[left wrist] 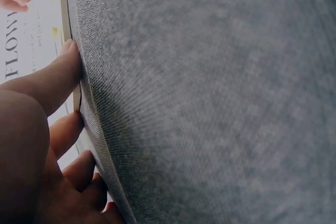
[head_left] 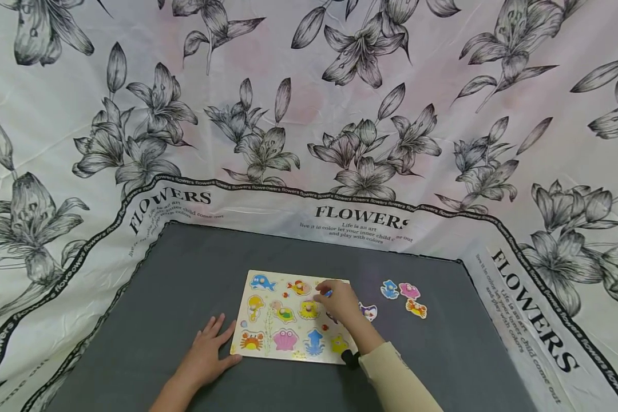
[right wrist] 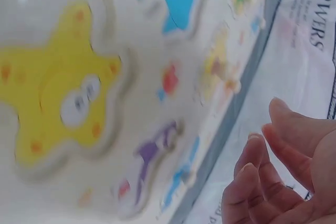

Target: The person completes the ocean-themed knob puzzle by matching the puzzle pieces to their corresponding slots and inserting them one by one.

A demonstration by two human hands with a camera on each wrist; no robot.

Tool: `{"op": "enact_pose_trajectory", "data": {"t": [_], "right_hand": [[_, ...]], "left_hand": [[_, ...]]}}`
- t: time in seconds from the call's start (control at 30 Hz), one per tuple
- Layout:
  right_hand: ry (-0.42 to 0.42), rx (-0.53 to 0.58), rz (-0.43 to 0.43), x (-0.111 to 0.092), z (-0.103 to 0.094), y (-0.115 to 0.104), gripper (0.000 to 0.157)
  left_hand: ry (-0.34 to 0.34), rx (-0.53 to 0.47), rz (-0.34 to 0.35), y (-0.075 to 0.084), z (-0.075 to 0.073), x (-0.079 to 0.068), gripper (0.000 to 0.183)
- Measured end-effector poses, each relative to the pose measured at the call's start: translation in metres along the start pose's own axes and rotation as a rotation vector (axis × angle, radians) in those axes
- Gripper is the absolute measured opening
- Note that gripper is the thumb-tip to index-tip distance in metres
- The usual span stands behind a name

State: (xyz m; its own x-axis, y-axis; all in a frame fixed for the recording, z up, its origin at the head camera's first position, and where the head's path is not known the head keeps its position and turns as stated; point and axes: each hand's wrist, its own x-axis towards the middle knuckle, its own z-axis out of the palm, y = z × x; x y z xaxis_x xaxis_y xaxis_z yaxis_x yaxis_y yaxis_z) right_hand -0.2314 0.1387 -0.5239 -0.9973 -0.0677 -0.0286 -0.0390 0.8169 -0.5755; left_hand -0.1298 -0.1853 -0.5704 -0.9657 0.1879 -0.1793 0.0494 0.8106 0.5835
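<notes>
A pale wooden peg puzzle board [head_left: 268, 350] with colourful sea animals lies on the dark table. My left hand [head_left: 206, 356] rests flat by its left edge, fingers spread, thumb and index fingertip right at the board. In the left wrist view the thumb [left wrist: 65, 69] reaches the board's edge. My right hand [head_left: 342, 300] is above the board's upper right part, its fingers loosely bent. In the right wrist view nothing shows between thumb and fingertips. A blue piece [right wrist: 181, 177] lies in the board near these fingers, beside a purple seahorse [right wrist: 149, 153] and a yellow starfish [right wrist: 63, 93].
Right of the board lie a blue piece [head_left: 389, 289], a pink piece [head_left: 409, 290] and an orange piece [head_left: 416, 309]. A purple-and-white piece [head_left: 369, 312] is partly hidden by the right forearm. Flower-printed cloth [head_left: 360, 194] surrounds the table [head_left: 206, 252].
</notes>
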Motion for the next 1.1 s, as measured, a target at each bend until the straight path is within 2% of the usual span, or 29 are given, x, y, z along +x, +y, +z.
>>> {"op": "enact_pose_trajectory", "data": {"t": [0.33,0.5,0.73,1.1], "right_hand": [[0.060,0.020,0.010,-0.006,-0.028,0.010,0.021],[0.107,0.012,0.007,-0.009,-0.039,0.023,0.019],[0.124,0.031,0.055,-0.015,-0.046,0.048,0.019],[0.121,0.031,0.130,-0.024,-0.054,0.070,0.016]], "left_hand": [[-0.002,0.004,-0.006,0.001,-0.001,-0.001,0.087],[-0.006,0.013,-0.006,0.002,0.000,-0.001,0.088],[-0.013,0.007,-0.006,0.002,0.000,-0.001,0.087],[-0.015,0.023,-0.005,0.001,0.000,0.001,0.088]]}}
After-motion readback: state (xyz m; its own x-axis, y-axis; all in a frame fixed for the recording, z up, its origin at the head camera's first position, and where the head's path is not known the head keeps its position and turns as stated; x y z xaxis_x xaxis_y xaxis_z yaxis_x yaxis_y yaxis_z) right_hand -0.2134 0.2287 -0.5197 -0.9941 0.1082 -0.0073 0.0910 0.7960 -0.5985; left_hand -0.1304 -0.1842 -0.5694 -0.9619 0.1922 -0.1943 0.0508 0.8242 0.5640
